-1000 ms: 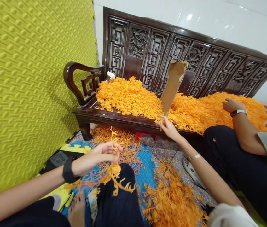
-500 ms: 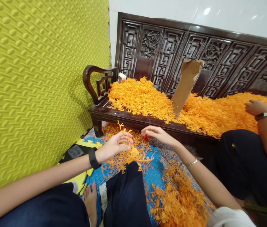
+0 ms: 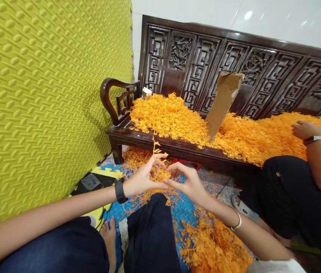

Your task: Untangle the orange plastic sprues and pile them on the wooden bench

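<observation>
Far left on my feed, a yellow textured panel (image 3: 49, 94) rises beside the bench (image 3: 140, 140). Left hand (image 3: 140, 179), in front of the bench's front edge: fingers closed on an orange sprig (image 3: 162, 175), its stem poking up. Right hand (image 3: 190, 184) meets it, fingertips at the sprig; whether they grip, I can't tell. Orange pile (image 3: 168, 115) toward the bench's left end, then an upright cardboard piece (image 3: 224, 98) blocking it off from a longer pile (image 3: 262, 132). Rightmost, a co-worker's hand (image 3: 309, 130) at that pile, knee before the front edge.
</observation>
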Motion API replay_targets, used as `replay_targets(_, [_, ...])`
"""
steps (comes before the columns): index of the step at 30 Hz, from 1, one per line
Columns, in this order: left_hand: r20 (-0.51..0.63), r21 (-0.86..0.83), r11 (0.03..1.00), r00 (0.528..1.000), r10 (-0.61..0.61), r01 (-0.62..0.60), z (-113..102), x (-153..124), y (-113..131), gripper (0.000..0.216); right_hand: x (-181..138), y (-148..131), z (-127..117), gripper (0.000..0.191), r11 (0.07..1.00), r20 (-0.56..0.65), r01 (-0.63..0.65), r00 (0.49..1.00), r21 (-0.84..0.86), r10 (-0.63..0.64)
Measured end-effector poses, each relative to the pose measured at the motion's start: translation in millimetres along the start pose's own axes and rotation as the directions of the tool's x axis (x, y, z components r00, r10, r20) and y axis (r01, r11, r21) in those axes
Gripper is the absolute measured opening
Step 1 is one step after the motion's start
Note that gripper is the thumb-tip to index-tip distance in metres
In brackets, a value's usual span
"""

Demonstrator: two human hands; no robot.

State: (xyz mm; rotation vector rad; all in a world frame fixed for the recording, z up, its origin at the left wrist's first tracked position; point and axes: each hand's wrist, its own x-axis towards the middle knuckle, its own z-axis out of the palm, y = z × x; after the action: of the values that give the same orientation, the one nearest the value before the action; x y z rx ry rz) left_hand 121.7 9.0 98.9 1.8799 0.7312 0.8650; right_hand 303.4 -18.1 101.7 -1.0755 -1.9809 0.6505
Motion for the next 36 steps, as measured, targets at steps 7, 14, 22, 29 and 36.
replay_targets(7, [0.125, 0.165, 0.986, 0.991, -0.042, 0.021, -3, -2, 2, 0.018, -6, -15, -10, 0.021, 0.996, 0.029, 0.089, 0.996, 0.013, -0.089])
replay_targets(14, [0.289, 0.214, 0.975, 0.957, -0.006, -0.058, -5, -8, 11, 0.033, -18, -16, -18, 0.022, 0.998, 0.116, -0.027, 0.993, 0.065, 0.019])
replay_targets(22, [0.321, 0.229, 0.967, 0.946, 0.033, -0.111, -1, -15, 21, 0.032, -32, -17, -21, 0.017, 0.983, 0.276, -0.100, 0.960, 0.156, 0.054])
replay_targets(29, [0.333, -0.019, 0.980, 0.925, -0.182, 0.199, -5, -11, 18, 0.029, -31, -13, -21, 0.011, 0.987, 0.238, 0.016, 0.970, 0.163, -0.055])
replay_targets(36, [0.405, 0.019, 0.987, 0.901, -0.153, 0.159, -4, -12, 20, 0.024, -18, -17, -19, 0.011, 0.981, 0.423, 0.179, 0.885, 0.080, -0.196])
